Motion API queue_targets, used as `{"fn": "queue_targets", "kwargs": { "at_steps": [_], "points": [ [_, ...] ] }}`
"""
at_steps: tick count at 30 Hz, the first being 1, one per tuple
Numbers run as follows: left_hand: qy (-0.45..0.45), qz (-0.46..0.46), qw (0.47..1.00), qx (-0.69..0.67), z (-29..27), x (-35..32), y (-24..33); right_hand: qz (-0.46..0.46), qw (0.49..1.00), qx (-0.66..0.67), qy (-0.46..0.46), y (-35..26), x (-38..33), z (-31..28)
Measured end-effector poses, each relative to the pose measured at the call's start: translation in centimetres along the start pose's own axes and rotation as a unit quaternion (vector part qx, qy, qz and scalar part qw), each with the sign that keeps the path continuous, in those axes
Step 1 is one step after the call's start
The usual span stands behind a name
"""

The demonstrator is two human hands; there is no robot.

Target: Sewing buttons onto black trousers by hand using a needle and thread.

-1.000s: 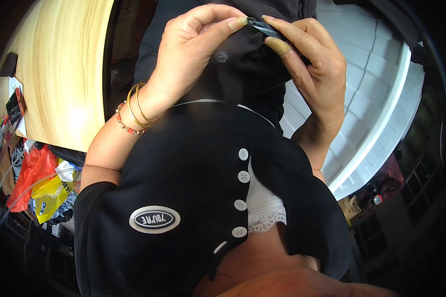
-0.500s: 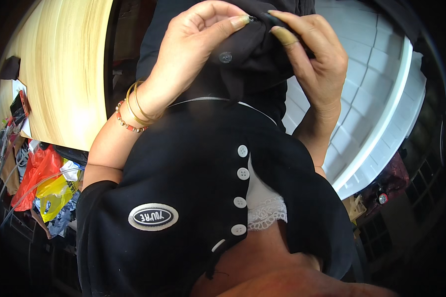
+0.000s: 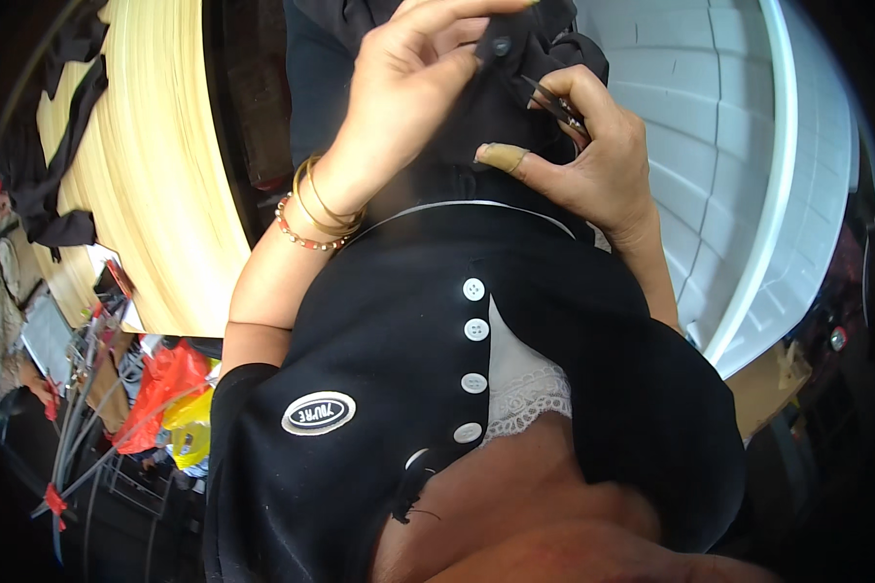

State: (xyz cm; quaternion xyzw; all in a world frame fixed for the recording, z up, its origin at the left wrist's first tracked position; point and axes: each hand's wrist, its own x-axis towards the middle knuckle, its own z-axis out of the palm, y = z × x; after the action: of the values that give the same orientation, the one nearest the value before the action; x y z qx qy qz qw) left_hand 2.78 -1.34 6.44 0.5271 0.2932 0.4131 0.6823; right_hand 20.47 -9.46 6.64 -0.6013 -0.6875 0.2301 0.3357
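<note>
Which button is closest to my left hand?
The dark button on the black cloth, just beside your left hand; the white buttons on your shirt are farther away.

Probable garment workroom, indicated by a pale wood-grain tabletop (image 3: 160, 194), limp black cloth strips (image 3: 69, 146) along its left side, dark cloth (image 3: 496, 109) bearing a small round button (image 3: 501, 46), a large white plastic tub (image 3: 784, 146), a crumpled red plastic bag (image 3: 165, 389).
</note>
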Motion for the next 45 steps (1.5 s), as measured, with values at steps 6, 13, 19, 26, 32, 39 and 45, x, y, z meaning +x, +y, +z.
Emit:
{"fn": "queue_targets", "kwargs": {
  "at_steps": [6,13,19,26,32,39,45],
  "points": [
    [-0.081,0.146,0.878,0.449,1.2,2.0,1.1,0.064,0.995,0.076,0.032,1.7,-0.7,0.6],
    [-0.153,0.133,0.906,0.37,1.1,3.2,0.4,0.119,0.98,0.116,0.108,3.7,-0.5,-0.7],
    [-0.12,-0.12,0.977,0.133,1.3,3.3,1.9,0.18,0.969,0.16,0.052,4.7,0.2,-7.3],
    [-0.071,-0.127,0.989,0.035,1.1,3.3,0.4,-0.008,0.987,0.062,0.151,1.2,0.8,-6.3],
    [-0.025,-0.125,0.992,0.003,2.0,3.3,0.5,-0.127,0.975,-0.025,0.179,3.2,-0.4,-3.1],
    [-0.027,-0.117,0.992,0.021,0.5,3.4,-0.3,-0.145,0.972,-0.045,0.179,3.6,0.1,-2.5],
    [-0.018,-0.097,0.994,0.055,0.7,3.2,-0.5,-0.144,0.973,-0.032,0.177,3.5,0.5,-2.4]
  ]
}}
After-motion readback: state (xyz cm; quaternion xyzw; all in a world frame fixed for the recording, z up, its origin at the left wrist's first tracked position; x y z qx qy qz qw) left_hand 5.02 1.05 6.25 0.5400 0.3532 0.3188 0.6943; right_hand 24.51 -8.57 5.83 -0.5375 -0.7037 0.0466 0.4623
